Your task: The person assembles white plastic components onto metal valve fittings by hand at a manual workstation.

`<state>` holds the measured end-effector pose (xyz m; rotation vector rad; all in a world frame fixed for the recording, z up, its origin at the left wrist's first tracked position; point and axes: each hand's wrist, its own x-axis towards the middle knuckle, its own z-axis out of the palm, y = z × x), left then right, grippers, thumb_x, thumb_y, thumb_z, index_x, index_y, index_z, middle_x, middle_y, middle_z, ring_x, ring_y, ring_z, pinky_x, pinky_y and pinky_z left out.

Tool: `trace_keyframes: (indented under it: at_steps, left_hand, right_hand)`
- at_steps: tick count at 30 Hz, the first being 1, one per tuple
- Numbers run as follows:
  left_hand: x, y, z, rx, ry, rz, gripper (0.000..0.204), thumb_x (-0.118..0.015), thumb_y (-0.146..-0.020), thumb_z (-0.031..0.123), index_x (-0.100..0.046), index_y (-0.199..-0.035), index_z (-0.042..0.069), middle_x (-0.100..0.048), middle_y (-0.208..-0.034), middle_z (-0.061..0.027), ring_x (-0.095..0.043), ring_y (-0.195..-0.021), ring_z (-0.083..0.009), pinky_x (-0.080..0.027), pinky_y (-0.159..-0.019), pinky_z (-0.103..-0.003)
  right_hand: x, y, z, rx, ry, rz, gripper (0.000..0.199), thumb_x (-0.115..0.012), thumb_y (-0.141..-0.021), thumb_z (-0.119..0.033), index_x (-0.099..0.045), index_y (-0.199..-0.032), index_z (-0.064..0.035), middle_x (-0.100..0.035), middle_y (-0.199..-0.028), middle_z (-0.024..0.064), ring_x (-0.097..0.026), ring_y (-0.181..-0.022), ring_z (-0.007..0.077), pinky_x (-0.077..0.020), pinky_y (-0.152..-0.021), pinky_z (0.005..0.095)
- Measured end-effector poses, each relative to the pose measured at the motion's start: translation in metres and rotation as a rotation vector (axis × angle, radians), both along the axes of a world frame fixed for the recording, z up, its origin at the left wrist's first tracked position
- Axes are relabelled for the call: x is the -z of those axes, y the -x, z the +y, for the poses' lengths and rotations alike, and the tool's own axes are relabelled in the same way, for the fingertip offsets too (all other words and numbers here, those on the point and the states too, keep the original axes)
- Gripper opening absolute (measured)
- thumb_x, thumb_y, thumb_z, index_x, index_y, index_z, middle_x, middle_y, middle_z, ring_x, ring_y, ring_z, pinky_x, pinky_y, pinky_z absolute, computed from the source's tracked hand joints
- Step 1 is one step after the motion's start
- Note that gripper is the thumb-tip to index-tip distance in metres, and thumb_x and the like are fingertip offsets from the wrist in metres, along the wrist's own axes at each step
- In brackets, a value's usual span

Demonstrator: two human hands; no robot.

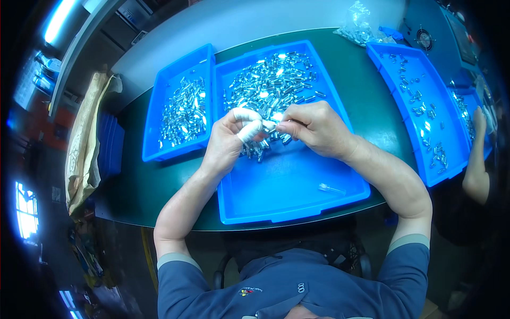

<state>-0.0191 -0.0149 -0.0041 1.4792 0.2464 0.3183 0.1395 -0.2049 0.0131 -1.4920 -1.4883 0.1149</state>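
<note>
Both hands meet over the middle blue tray [287,204]. My left hand [234,130], with white wrappings on its thumb and a finger, pinches a small shiny metal part [269,126]. My right hand [317,127] is closed at the same spot, thumb and forefinger pressed together; whatever sits between them is too small to make out. Beneath and beyond the hands lies a heap of small shiny metal cylinders [276,77] in the tray's far part. A small clear tube-like piece [332,189] rests near the tray's front right corner.
A narrower blue tray [150,143] with many similar parts [185,111] stands left on the green table [372,101]. Another blue tray [411,133] holds scattered parts at right. A clear plastic bag [357,24] lies at the back. Another person's arm [478,159] reaches in at far right.
</note>
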Motion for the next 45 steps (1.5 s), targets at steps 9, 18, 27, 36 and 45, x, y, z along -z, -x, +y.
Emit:
trace_keyframes:
  at_steps: [9, 18, 27, 36, 45]
  left_hand:
    - [-0.008, 0.002, -0.011, 0.077, -0.054, 0.012, 0.026, -0.072, -0.098, 0.015, -0.067, -0.120, 0.001, -0.076, -0.107, -0.0136, -0.075, -0.094, -0.0195, -0.061, -0.081, -0.030]
    - [-0.013, 0.001, -0.019, 0.063, -0.208, -0.016, 0.021, -0.066, -0.100, 0.006, -0.067, -0.120, -0.001, -0.076, -0.107, -0.0137, -0.074, -0.096, -0.0166, -0.059, -0.077, -0.027]
    - [-0.007, 0.006, -0.020, 0.020, -0.304, -0.002, 0.021, -0.071, -0.097, 0.005, -0.068, -0.117, -0.002, -0.076, -0.104, -0.0100, -0.072, -0.097, -0.0139, -0.057, -0.081, -0.027]
    - [-0.024, 0.026, 0.011, -0.281, -1.000, -0.102, 0.019, -0.072, -0.095, 0.004, -0.070, -0.113, 0.000, -0.076, -0.101, -0.0089, -0.072, -0.094, -0.0152, -0.057, -0.086, -0.030]
    - [-0.040, 0.036, -0.008, 0.015, -1.431, -0.079, 0.033, -0.083, -0.081, 0.011, -0.072, -0.112, 0.007, -0.069, -0.105, -0.0117, -0.066, -0.101, -0.0319, -0.054, -0.086, -0.040]
  right_hand:
    - [0.000, 0.000, 0.001, 0.054, -0.056, 0.120, 0.017, -0.073, -0.094, -0.019, -0.071, -0.087, -0.0031, -0.065, -0.070, 0.0139, -0.064, -0.060, 0.0261, -0.0479, -0.055, 0.0362]
    - [-0.003, 0.000, 0.002, 0.023, 0.003, 0.156, 0.017, -0.069, -0.097, -0.016, -0.071, -0.087, -0.0017, -0.064, -0.065, 0.0093, -0.062, -0.056, 0.0183, -0.0469, -0.052, 0.0320]
    - [-0.007, -0.001, 0.001, -0.008, 0.163, 0.287, 0.025, -0.067, -0.100, -0.023, -0.070, -0.085, -0.0029, -0.065, -0.063, 0.0074, -0.064, -0.057, 0.0152, -0.0493, -0.055, 0.0323]
    - [0.000, -0.013, -0.001, -0.002, 0.170, 0.449, 0.032, -0.064, -0.103, -0.028, -0.070, -0.084, -0.0026, -0.065, -0.063, 0.0042, -0.062, -0.058, 0.0105, -0.0488, -0.056, 0.0305]
    - [0.001, -0.011, 0.000, 0.031, 0.116, 0.364, 0.027, -0.064, -0.103, -0.024, -0.070, -0.088, -0.0019, -0.062, -0.063, 0.0007, -0.055, -0.054, 0.0061, -0.0440, -0.050, 0.0243]
